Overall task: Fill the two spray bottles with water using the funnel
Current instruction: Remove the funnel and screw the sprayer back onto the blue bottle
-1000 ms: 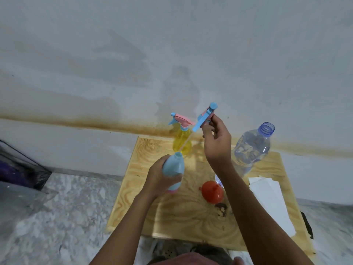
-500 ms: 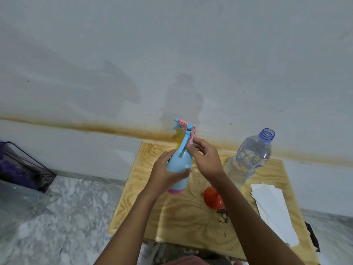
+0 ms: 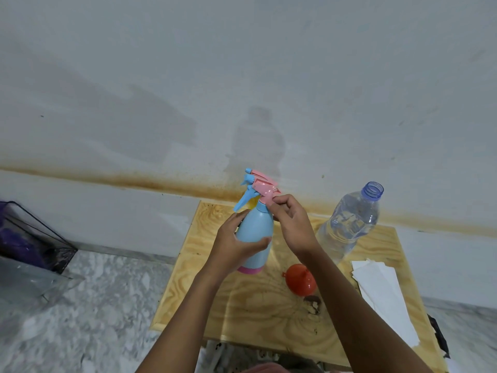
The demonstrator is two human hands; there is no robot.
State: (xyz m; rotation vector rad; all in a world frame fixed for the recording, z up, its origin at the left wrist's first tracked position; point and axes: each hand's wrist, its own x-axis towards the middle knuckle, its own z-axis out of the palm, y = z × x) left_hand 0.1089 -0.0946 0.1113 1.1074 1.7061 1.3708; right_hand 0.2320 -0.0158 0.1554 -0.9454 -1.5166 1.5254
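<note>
Progress is looking late-stage to us: we are holding the blue spray bottle (image 3: 255, 238) upright over the wooden bench (image 3: 215, 305), with a spray head (image 3: 262, 188) sitting on its neck, which suggests we are closing it up after filling, though we cannot see any water level through its opaque wall. Standing at the right of the bench, the clear water bottle (image 3: 349, 224) is uncapped and only partly full, which fits with water having been poured out. A glimpse of yellow is peeking out behind the blue bottle's neck, so we are judging the yellow spray bottle (image 3: 252, 204) to be standing just behind it; whether it is filled or capped is hidden from us. The orange funnel (image 3: 300, 281) is lying mouth-down on the bench, near the blue bottle's pink base and apart from it, so no pouring is going on now. White papers (image 3: 382, 292) are resting at the right edge.

Our left hand (image 3: 234, 246) is wrapping the blue bottle's body from the left, its grip clamped around it with the thumb across the front. Our right hand (image 3: 290, 224) is reaching in from the right, wrist bent, its grip pinched together on the pink collar below the spray head, seemingly for screwing it down.
</note>
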